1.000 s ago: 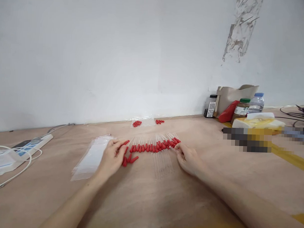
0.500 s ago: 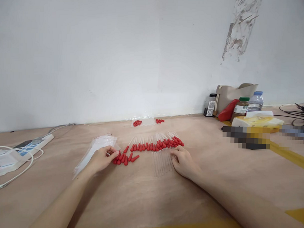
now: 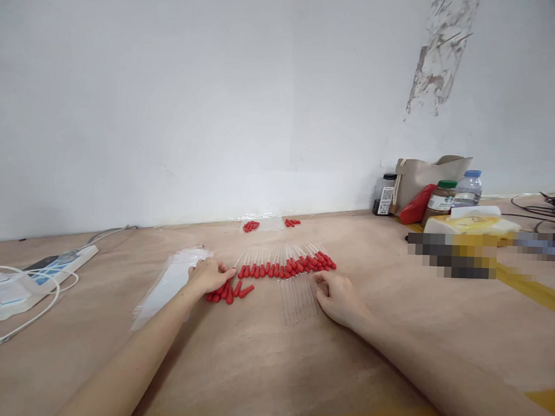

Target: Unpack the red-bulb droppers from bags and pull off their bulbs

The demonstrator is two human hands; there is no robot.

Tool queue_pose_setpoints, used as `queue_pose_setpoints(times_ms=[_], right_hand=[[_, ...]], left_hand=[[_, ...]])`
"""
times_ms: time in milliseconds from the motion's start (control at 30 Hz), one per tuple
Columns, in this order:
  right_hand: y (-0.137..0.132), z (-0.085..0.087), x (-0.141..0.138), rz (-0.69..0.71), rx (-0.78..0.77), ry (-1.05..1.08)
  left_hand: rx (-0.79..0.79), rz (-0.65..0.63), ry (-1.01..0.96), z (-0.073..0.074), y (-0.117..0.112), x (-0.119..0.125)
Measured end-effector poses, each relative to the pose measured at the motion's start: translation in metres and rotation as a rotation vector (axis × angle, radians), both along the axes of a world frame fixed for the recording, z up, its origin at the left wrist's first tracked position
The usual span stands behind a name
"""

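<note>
My left hand [image 3: 210, 275] pinches the bulb end of the leftmost dropper in a row; its thin clear stem [image 3: 240, 259] points away from me. The other red-bulbed droppers [image 3: 275, 269] lie side by side, heaped closer together at the right. Below the left fingers is a loose pile of red rubber bulbs [image 3: 229, 292], partly covered by the hand. Clear glass tubes [image 3: 297, 301] lie in a fan in front of the row. My right hand [image 3: 340, 295] rests at their right edge, fingers curled together by the tube ends; what is between them is hidden.
Clear plastic bags [image 3: 165, 286] lie left, beyond them a power strip [image 3: 70, 267] with white cables. Bagged red bulbs [image 3: 251, 226] sit by the wall. At right stand a grey bag [image 3: 419, 179], bottles, a green-lidded jar [image 3: 441, 198] and a tissue pack [image 3: 470, 225].
My left hand has moved right and slightly away from me, from the loose bulbs to the row's leftmost dropper. My right hand has stayed nearly still beside the glass tubes.
</note>
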State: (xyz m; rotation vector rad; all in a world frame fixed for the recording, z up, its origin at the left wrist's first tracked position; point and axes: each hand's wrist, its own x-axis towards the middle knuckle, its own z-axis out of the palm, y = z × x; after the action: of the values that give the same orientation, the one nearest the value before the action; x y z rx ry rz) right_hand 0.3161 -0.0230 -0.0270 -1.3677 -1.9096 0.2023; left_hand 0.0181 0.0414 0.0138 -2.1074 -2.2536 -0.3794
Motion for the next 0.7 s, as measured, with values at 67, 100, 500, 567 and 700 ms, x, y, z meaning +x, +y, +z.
queue_pose_setpoints(times_ms=[67, 100, 500, 567, 700], right_hand=[[0.0, -0.001, 0.0, 0.011, -0.012, 0.03], [0.0, -0.002, 0.001, 0.013, -0.017, 0.041], [-0.003, -0.002, -0.002, 0.005, -0.101, 0.039], [-0.001, -0.001, -0.002, 0.018, -0.097, 0.067], [0.004, 0.001, 0.002, -0.03, -0.021, 0.205]], left_hand=[[-0.017, 0.005, -0.002, -0.003, 0.002, 0.002], [-0.02, 0.012, 0.002, -0.003, 0.003, 0.002], [0.289, -0.191, 0.02, 0.031, -0.036, 0.02], [0.294, -0.357, -0.087, 0.021, -0.049, 0.036], [0.387, -0.548, -0.151, -0.01, -0.07, 0.063]])
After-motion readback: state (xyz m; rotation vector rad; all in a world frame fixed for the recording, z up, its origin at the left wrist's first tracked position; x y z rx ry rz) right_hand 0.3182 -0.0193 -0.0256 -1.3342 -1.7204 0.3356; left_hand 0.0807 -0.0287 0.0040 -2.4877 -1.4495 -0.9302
